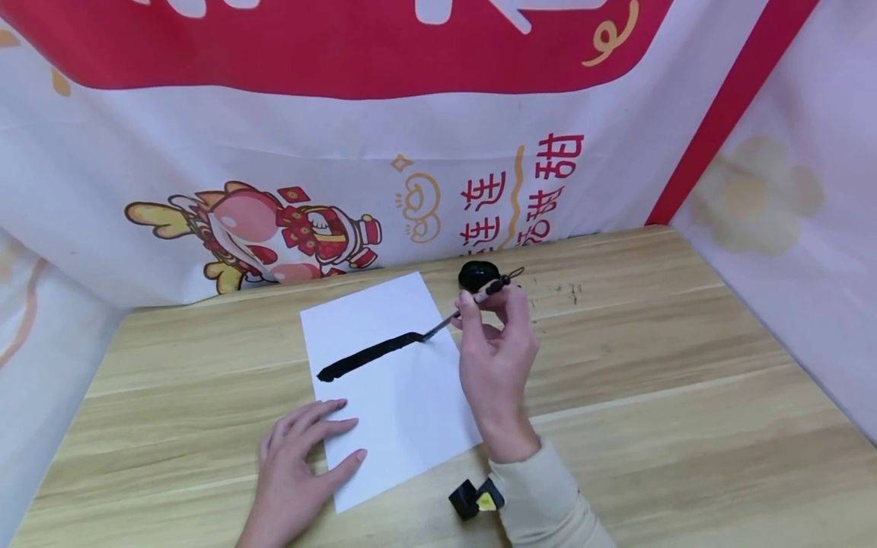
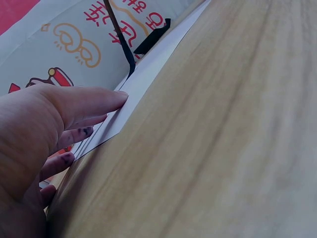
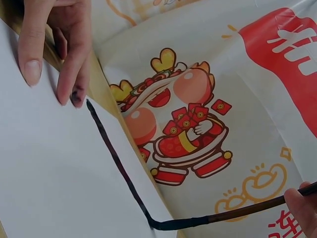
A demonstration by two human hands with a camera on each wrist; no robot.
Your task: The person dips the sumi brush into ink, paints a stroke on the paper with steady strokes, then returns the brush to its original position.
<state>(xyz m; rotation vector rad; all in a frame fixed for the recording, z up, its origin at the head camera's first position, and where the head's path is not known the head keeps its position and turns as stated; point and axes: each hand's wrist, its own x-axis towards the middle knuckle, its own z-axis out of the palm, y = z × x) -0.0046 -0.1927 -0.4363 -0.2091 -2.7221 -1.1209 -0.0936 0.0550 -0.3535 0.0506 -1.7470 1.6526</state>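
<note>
In my right hand (image 1: 499,354) I pinch a thin calligraphy brush (image 3: 252,209) between thumb and fingers. Its dark tip meets the right end of a thick black ink stroke (image 1: 370,355) on a white sheet of paper (image 1: 404,426). That stroke slants across the upper half of the sheet, lower at its left end. My left hand (image 1: 301,457) lies at the sheet's lower left edge, fingers spread and fingertips on the paper. Dark smudges mark some left fingertips (image 2: 85,132).
Behind the right hand, a round black ink dish (image 1: 478,274) stands on the wooden table (image 1: 651,327), with small dark marks beside it. A black item with a yellow label (image 1: 486,500) is by the right sleeve (image 1: 541,487). A printed cloth (image 1: 308,129) hangs along the back.
</note>
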